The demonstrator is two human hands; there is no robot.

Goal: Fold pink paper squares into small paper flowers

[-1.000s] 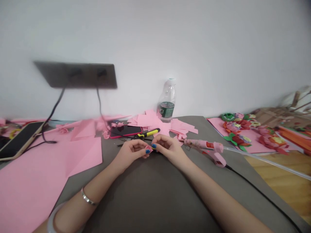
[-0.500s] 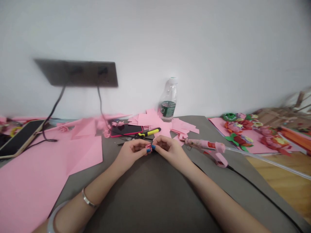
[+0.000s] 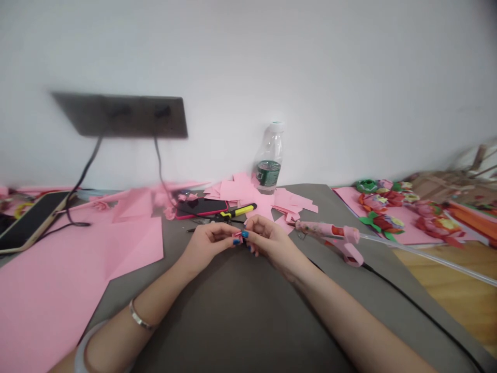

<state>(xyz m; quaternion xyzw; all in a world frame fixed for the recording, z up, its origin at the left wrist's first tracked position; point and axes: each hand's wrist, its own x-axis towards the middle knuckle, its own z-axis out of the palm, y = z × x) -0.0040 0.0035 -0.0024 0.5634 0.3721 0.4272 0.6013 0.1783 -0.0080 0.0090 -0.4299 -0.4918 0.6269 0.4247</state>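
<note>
A small rolled pink paper piece [image 3: 237, 237] sits pinched between the fingertips of both hands over the grey mat [image 3: 248, 311]. My left hand [image 3: 207, 243] curls around it from the left. Thumb and fingers of my right hand [image 3: 267, 239] press it from the right. Both hands have blue-painted nails. A silver bangle [image 3: 139, 317] circles my left wrist.
A pink glue gun [image 3: 334, 237] with a black cord lies right of my hands. Behind them are a yellow-handled tool [image 3: 237, 211], a phone [image 3: 200, 207], pink paper squares [image 3: 287, 201] and a plastic bottle [image 3: 268, 159]. Large pink sheets [image 3: 58, 269] lie left; finished paper flowers [image 3: 384, 207] right.
The fingers have shifted slightly on the pink paper piece, with the right thumb now over it. The hands stay in the same spot.
</note>
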